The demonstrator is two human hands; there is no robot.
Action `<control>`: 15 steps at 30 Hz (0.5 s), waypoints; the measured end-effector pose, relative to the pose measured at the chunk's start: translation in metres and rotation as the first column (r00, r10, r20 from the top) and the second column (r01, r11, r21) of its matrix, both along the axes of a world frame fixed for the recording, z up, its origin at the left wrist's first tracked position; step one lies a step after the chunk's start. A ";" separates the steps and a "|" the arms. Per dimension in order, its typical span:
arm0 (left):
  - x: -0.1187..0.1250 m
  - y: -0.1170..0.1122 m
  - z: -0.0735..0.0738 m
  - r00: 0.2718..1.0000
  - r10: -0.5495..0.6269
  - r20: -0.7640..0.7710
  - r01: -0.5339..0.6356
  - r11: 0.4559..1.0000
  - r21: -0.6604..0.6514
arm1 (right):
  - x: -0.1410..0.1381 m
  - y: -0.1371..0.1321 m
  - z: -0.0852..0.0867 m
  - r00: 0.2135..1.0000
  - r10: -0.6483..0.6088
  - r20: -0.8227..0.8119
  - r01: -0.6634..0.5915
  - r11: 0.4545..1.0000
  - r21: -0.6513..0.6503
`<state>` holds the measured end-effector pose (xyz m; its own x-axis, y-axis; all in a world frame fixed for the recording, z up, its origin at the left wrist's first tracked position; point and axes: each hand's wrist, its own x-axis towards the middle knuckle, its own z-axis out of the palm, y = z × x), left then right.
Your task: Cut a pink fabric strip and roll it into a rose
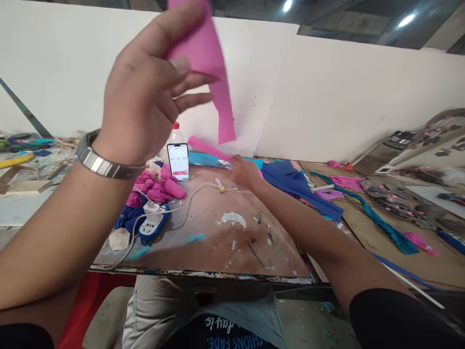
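My left hand [145, 92] is raised high in front of me, thumb and fingers pinching a strip of pink paper [218, 72] that hangs down from it; a metal watch [100, 162] sits on that wrist. My right hand [244, 170] reaches far across the brown board [225, 242], blurred, resting at another pink piece [207, 147] near its far edge. Whether the right fingers grip that piece is unclear. A phone [178, 161] showing a timer stands upright beyond a pile of rolled pink paper pieces [160, 186].
A blue and white power strip [152, 228] with a white cable lies at the board's left. Blue paper sheets [298, 186] lie to the right, with teal and pink scraps beyond. A white wall panel [327, 97] backs the table. A dried white glue blob [232, 219] marks the board.
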<state>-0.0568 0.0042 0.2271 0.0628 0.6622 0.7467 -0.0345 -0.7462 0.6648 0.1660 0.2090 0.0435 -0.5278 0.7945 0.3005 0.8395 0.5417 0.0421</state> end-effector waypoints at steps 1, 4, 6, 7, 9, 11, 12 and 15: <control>0.008 -0.011 0.001 0.998 -0.033 -0.061 0.032 0.999 -0.014 | -0.008 -0.001 -0.009 0.999 0.043 0.012 -0.042 0.999 -0.027; 0.023 -0.034 0.002 0.979 -0.035 -0.203 0.018 0.996 -0.088 | -0.024 -0.008 -0.023 0.988 0.152 0.014 -0.151 0.986 -0.077; 0.022 -0.040 0.003 0.982 0.008 -0.191 -0.037 0.988 -0.152 | -0.027 -0.017 -0.022 0.975 0.224 -0.008 -0.224 0.970 -0.091; 0.018 -0.040 0.002 0.985 0.027 -0.168 -0.059 0.981 -0.186 | -0.027 -0.022 -0.020 0.965 0.260 -0.027 -0.261 0.961 -0.092; 0.005 -0.036 -0.003 0.992 0.069 -0.110 -0.089 0.978 -0.188 | -0.023 -0.034 -0.015 0.928 0.346 -0.135 -0.356 0.933 -0.050; -0.012 -0.030 -0.014 0.990 0.119 -0.073 -0.132 0.971 -0.202 | -0.015 -0.045 -0.010 0.880 0.382 -0.282 -0.399 0.917 -0.006; -0.021 -0.026 -0.022 0.986 0.156 -0.055 -0.165 0.964 -0.209 | -0.010 -0.050 -0.010 0.875 0.351 -0.333 -0.381 0.924 -0.029; -0.049 -0.018 -0.052 0.964 0.262 -0.044 -0.263 0.924 -0.276 | 0.013 -0.059 -0.015 0.881 0.180 -0.438 -0.285 0.940 -0.188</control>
<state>-0.1058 -0.0136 0.1748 -0.1375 0.8360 0.5312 0.1424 -0.5141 0.8458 0.1788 0.1505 0.0286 -0.5777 0.7392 0.3462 0.6008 0.6722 -0.4327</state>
